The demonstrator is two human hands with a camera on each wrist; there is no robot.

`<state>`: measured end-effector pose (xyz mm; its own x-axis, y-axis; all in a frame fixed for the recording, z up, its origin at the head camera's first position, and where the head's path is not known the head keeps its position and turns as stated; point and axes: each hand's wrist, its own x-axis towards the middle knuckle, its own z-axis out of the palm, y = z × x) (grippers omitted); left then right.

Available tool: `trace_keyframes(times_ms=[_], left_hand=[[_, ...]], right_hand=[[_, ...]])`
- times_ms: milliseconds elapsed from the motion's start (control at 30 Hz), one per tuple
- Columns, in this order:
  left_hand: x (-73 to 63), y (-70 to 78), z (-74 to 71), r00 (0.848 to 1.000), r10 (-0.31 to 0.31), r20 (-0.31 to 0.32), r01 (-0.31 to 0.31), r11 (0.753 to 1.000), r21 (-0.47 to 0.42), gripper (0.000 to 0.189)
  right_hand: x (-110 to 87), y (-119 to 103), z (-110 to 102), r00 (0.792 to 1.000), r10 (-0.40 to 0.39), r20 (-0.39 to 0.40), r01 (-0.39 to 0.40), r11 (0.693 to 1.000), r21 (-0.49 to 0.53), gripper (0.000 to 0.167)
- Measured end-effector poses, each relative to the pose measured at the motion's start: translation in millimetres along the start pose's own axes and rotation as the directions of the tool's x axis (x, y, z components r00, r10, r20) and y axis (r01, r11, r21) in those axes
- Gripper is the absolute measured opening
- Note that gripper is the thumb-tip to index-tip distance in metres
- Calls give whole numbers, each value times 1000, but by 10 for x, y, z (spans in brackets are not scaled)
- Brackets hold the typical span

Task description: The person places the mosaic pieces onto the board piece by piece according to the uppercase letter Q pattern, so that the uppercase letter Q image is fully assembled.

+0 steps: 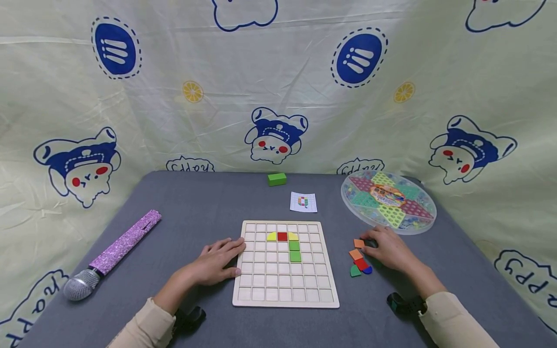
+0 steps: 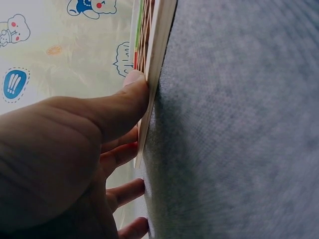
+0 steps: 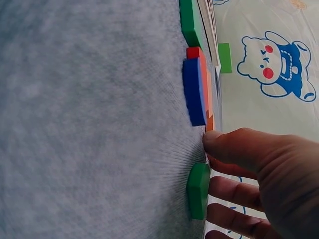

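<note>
So in the head view the person's left hand (image 1: 217, 261) is up against the left edge of the wooden grid board (image 1: 264, 293), fingers pretty much straight and just touching it. The board sits flat on the grey cloth (image 1: 196, 193), with a red square (image 1: 282, 236) between two yellow pieces, and two green squares (image 1: 295, 251) lined up below the right-hand yellow one. The right hand (image 1: 388, 247) is over by the loose pieces, fingertips next to an orange square (image 1: 359, 243), with another orange, a red, a blue and a green piece (image 1: 355, 270) bunched nearby and the round patterned container (image 1: 417, 220) just beyond. Left wrist cam: thumb resting on the board's edge, other fingers spread and not wrapped around anything. Right wrist cam: thumb tip right by the orange end of the row, another green piece (image 3: 199, 191) beside the fingers; can't tell if they're pinching anything.
</note>
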<state>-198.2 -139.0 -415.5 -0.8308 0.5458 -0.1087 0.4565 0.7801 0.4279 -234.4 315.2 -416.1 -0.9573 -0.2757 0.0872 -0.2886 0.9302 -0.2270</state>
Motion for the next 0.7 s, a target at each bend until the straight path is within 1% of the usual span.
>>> trace_keyframes(times_ms=[300,567,700], left_hand=[[3,-4,6,1000,-4,1,4,1000,-1,65],[1,-12,9,1000,10,-4,-10,1000,2,64],[2,-14,12,1000,7,-6,-7,1000,2,65]], right_hand=[[-11,14,15,1000,-3,-10,3,1000,-5,24],[-5,14,18,1000,5,-7,-5,1000,1,21],[-10,10,19,1000,6,-17,-6,1000,-1,20]])
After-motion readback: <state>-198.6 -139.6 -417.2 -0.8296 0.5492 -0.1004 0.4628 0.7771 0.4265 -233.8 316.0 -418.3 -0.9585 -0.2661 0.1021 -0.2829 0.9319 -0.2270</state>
